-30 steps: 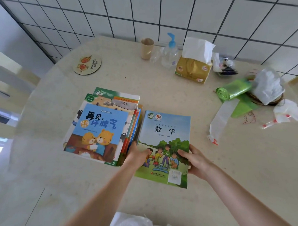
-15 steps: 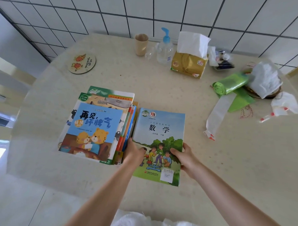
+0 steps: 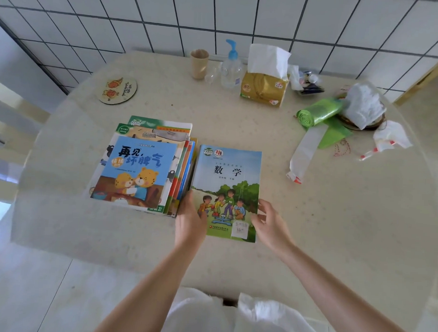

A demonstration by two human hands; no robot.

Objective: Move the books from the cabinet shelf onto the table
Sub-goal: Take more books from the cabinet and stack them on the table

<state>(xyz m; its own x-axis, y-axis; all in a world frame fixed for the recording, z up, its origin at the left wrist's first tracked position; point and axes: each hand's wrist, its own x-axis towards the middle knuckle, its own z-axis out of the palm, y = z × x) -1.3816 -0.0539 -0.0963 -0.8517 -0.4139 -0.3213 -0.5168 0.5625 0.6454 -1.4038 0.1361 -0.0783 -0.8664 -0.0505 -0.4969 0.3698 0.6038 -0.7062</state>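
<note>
Soft, even daylight fills the room, bright without being harsh. The strongest light comes in low at the left edge, where the floor washes out to near white. Shadows are faint: only a thin dark line under the stack of books (image 3: 143, 163) and beneath the hands. The pale table (image 3: 334, 232) shows a mild sheen, no hard glare. The wide lens bows the tiled wall (image 3: 243, 17) and curves the table's edge. Detail is slightly soft all over, smeared towards the corners, and small print is unreadable.

A home dining corner: tiled wall (image 3: 268, 16), round table (image 3: 334, 232), tissue box (image 3: 264, 89), children's books (image 3: 138, 173).
</note>
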